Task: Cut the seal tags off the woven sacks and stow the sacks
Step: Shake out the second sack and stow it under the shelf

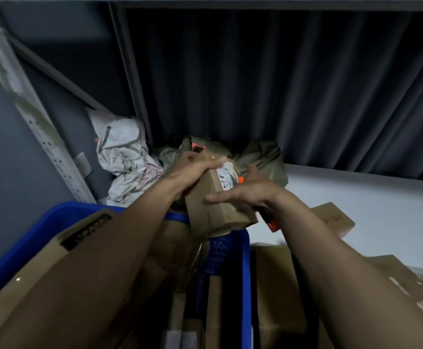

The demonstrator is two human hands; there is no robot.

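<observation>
Both hands busy, neither on a sack. My left hand grips the top end of a cardboard box, fingers curled over its edge. My right hand lays a straight finger on the box face and carries an orange cutter under the palm; I cannot tell which fingers clamp it or whether the blade is out. The sacks are behind the box at the back of the tabletop, bunched against the dark curtain: a white sack on the left by the metal upright, and green sacks in the middle and to the right. A pink seal tag shows just above my left hand; blurred, so I cannot see how it is tied. I judge the sacks light, soft and floppy, with a slick weave, so a flat pinch would slip. Better to bunch the neck just beside the tag and pull it taut so the cutter meets the tie, not the cloth. They are empty and crumpled, so they should fold small for stowing. Room is tight: the blue crate rim sits in front, full of boxes, and the upright and curtain close off the corner. Bare tabletop lies right of the green sacks, with more boxes nearer me. The box needs setting down first, I reckon.
</observation>
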